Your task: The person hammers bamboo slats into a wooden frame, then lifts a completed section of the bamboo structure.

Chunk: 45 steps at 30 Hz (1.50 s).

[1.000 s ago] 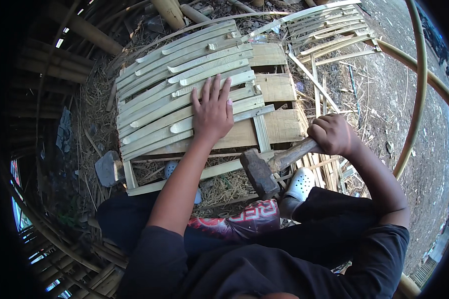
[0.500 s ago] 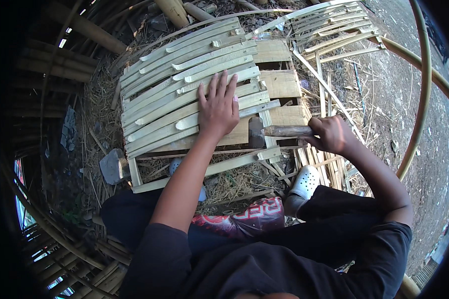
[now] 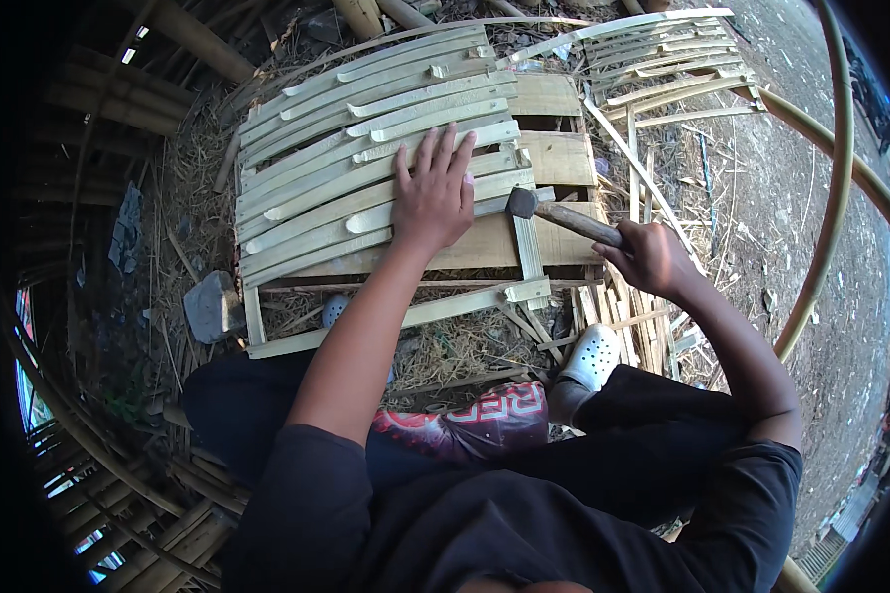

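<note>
A panel of pale split-bamboo slats (image 3: 316,188) lies across wooden boards (image 3: 556,158) in front of me. My left hand (image 3: 433,198) rests flat on the slats right of their middle, its fingers spread. My right hand (image 3: 651,259) is wrapped round the wooden handle of a hammer (image 3: 578,221). The hammer's dark metal head is over the right ends of the lower slats, by an upright cross strip (image 3: 528,247); whether it touches them I cannot tell. The nearest slat (image 3: 415,308) lies apart from the others, across a gap.
At the far right lies another slatted bamboo panel (image 3: 663,54). Loose bamboo strips (image 3: 635,316) are scattered beside my white clog (image 3: 595,358). A grey block (image 3: 213,306) sits left of the panel. A long curved bamboo pole (image 3: 829,247) rises at the right.
The hammer head has moved up and slightly right, from below the slat ends to over them, and its handle now slants. My left hand stays on the slats.
</note>
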### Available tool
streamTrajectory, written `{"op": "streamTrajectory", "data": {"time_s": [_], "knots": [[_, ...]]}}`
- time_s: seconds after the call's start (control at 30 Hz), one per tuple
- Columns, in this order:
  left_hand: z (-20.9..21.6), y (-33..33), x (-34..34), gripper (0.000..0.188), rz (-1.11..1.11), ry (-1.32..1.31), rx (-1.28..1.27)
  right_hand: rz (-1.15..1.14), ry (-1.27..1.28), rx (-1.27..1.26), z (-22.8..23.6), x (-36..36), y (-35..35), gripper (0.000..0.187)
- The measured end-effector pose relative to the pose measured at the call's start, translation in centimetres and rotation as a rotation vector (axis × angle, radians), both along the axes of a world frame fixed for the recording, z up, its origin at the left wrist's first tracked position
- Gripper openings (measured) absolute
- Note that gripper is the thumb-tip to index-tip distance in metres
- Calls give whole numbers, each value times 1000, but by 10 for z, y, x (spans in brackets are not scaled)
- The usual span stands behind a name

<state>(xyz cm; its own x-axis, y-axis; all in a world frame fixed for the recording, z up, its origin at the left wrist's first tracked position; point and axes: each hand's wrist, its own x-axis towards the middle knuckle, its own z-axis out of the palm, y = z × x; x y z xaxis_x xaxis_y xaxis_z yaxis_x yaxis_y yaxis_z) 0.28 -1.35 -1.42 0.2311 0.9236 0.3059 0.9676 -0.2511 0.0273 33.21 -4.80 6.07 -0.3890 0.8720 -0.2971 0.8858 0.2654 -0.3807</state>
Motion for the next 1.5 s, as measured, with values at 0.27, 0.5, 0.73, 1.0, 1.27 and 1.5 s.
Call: {"op": "streamTrajectory", "data": {"time_s": [0.27, 0.5, 0.73, 1.0, 1.27, 1.5], "knots": [[1, -2, -1, 57, -2, -4, 12, 74, 189, 208, 8, 5, -16, 43], [3, -2, -1, 57, -16, 6, -1, -70, 49, 59, 22, -9, -7, 52], [3, -2, 1, 57, -11, 15, 12, -71, 21, 25, 21, -8, -5, 53], [2, -2, 0, 58, -13, 13, 19, -26, -62, 65, 24, -9, -5, 49], [4, -2, -4, 58, 4, 33, -10, 19, 333, 273, 73, -10, -23, 36], [2, 2, 0, 59, -36, -21, 12, -126, -9, 122, 2, -5, -6, 50]]}}
